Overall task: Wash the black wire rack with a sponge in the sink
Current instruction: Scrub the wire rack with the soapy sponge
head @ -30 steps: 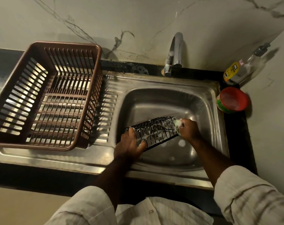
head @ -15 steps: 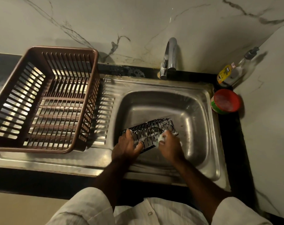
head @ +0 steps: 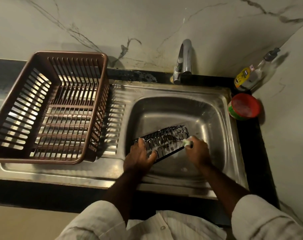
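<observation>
1. The black wire rack [head: 166, 135] is inside the sink [head: 216, 118], toward the basin's front-left corner. It is tilted up off the basin floor rather than lying flat, and soap foam clings to its wires.
2. Its long axis runs on a slant, from a near-left end by the basin's front wall to a far-right end out over the middle of the basin.
3. Your left hand [head: 138, 158] grips the near-left end, with fingers curled over the top wires and the thumb against the near edge. It holds the rack and nothing else.
4. Your right hand [head: 197, 153] is closed round the sponge [head: 187, 142] and presses it on the rack's far-right end. Only a pale, foamy bit of the sponge shows past your fingers.
5. So the rack lies between your hands, and the rest of its length stretches leftward and toward you from the sponge. I judge the next stroke should follow that slant back toward the left hand, which does the steadying.
6. No stream shows at the tap [head: 184, 59], so the rinse looks not yet done.
7. A brown basket [head: 64, 53] stands on the draining board toward the left end of the counter [head: 261, 153]. A bottle [head: 251, 75] and a red-lidded tub [head: 244, 106] sit in its far-right corner, well apart from your hands.
</observation>
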The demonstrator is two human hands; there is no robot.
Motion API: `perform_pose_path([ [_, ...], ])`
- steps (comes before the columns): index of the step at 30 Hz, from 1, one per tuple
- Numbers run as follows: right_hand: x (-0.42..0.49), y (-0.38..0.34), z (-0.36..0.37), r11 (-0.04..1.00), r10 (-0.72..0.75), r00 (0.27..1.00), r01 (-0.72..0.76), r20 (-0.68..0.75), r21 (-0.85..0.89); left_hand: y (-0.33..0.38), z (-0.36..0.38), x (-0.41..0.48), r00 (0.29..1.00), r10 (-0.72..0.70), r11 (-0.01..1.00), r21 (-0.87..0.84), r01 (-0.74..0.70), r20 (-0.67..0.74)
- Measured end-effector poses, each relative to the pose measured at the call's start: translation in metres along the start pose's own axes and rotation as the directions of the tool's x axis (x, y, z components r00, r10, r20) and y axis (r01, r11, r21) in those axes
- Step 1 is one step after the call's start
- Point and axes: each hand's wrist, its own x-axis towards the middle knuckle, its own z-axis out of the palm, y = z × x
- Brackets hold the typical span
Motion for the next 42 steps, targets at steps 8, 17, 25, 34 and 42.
perform_pose_path([
  [8, 0.003, -0.004, -0.004, 0.985, 0.171, 0.985, -0.170, -0.020, 0.041, -0.001, 0.000, 0.003, 1.000, -0.004, 1.000, 0.001, 0.004, 0.010],
  [17, -0.068, -0.046, 0.011, 0.968, -0.228, 0.968, 0.213, 0.107, 0.132, 0.002, -0.001, 0.004, 1.000, 0.006, 0.999, -0.042, -0.005, 0.022],
  [25, -0.052, -0.052, 0.005, 0.897, -0.343, 0.938, 0.344, 0.056, -0.276, 0.040, -0.011, 0.023, 0.999, 0.037, 0.991, 0.127, -0.034, -0.019],
  [34, 0.019, -0.060, -0.038, 0.901, -0.343, 0.939, 0.330, 0.002, -0.283, 0.045, -0.033, 0.037, 0.937, 0.341, 0.884, 0.312, -0.347, 0.075],
  [42, 0.049, -0.094, -0.081, 0.902, -0.431, 0.889, 0.428, 0.157, 0.051, 0.049, -0.050, 0.041, 0.903, 0.372, 0.909, 0.282, -0.307, -0.215],
])
